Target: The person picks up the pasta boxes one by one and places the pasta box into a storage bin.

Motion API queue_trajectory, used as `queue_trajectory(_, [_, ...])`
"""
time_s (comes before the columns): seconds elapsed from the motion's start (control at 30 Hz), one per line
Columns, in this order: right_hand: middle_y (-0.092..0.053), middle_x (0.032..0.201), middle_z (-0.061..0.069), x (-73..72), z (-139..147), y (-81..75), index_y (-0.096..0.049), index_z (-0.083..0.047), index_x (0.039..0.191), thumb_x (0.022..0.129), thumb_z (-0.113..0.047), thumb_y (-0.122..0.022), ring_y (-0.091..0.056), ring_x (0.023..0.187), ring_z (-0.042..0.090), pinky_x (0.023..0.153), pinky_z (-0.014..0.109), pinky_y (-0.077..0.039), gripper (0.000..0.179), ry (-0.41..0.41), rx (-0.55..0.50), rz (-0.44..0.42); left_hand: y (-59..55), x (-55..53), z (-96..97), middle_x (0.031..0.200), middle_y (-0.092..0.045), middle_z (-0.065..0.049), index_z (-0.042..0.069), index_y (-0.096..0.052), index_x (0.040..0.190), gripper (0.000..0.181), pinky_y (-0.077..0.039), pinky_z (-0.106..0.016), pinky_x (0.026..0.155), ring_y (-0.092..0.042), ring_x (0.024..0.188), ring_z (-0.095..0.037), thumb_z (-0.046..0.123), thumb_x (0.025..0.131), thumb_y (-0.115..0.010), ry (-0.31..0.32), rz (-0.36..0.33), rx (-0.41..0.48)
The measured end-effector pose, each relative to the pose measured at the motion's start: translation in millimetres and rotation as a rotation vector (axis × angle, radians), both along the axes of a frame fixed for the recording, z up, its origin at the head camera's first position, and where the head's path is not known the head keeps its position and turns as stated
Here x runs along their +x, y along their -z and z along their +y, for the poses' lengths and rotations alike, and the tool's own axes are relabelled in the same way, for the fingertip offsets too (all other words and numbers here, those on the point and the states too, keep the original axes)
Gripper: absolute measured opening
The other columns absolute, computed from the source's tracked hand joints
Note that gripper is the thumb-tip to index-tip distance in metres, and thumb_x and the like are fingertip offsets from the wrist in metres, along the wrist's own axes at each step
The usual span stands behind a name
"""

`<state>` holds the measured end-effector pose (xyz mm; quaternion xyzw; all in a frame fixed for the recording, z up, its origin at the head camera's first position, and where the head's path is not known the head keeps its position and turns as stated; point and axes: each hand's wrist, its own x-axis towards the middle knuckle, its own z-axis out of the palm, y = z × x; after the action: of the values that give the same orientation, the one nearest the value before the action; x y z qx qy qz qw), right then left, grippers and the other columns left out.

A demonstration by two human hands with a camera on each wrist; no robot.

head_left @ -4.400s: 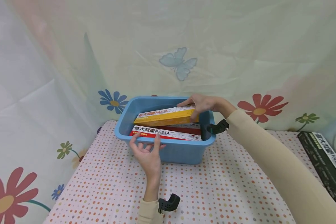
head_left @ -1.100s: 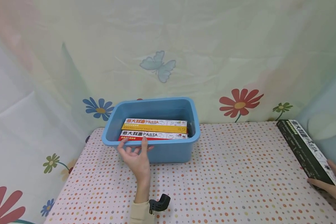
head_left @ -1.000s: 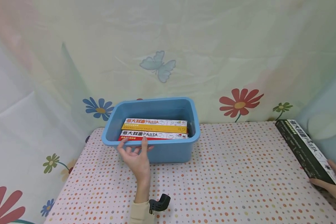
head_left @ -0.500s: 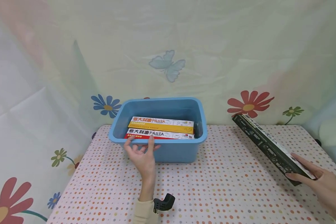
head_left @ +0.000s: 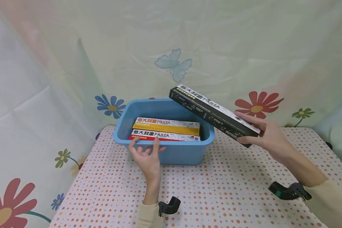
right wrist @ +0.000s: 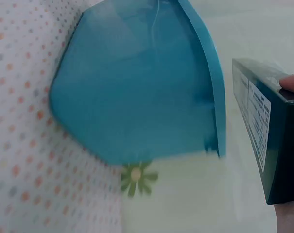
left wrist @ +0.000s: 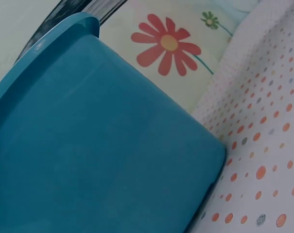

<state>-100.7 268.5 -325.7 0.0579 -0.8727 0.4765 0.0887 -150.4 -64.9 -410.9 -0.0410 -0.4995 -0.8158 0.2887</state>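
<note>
A long black pasta box (head_left: 208, 109) with a white top is gripped at its near right end by my right hand (head_left: 266, 134), thumb and fingers on opposite sides. It slants up to the left, its far end over the blue plastic tub (head_left: 185, 155). My left hand (head_left: 146, 158) holds the tub's front rim, with fingers under the lip and fingertips over the edge. Inside the tub lie a yellow pasta box (head_left: 166, 127) and, in front of it, a red pasta box (head_left: 174, 135). In the right wrist view, the black box's end (right wrist: 285, 141) shows beside the tub wall (right wrist: 137, 92).
The tub stands on a dotted tablecloth (head_left: 216, 196), close to a floral backdrop curtain (head_left: 216, 47). A black camera mount sits on each wrist, on the left wrist (head_left: 169, 205) and on the right wrist (head_left: 289, 191).
My right hand let go of the yellow box in the tub, then took the black pasta box from the table's right side, lifting it leftward to the tub. The left hand stays on the rim.
</note>
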Motion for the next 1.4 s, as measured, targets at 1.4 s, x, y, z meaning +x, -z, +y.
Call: queue_trajectory(1.4, [-0.056, 0.152, 0.017, -125.9, -111, -22.3, -0.058, -0.002, 0.147, 0.080, -0.005, -0.087, -0.048, 0.142, 0.037, 0.119, 0.061, -0.041, 0.073, -0.583, 0.225, -0.118, -2.6, -0.4, -6.3, 0.115, -0.055, -0.033, -0.003, -0.036, 0.140, 0.063, -0.068, -0.045, 0.064, -0.073, 0.072, -0.026, 0.002, 0.093, -0.078, -0.008, 0.008, -0.016])
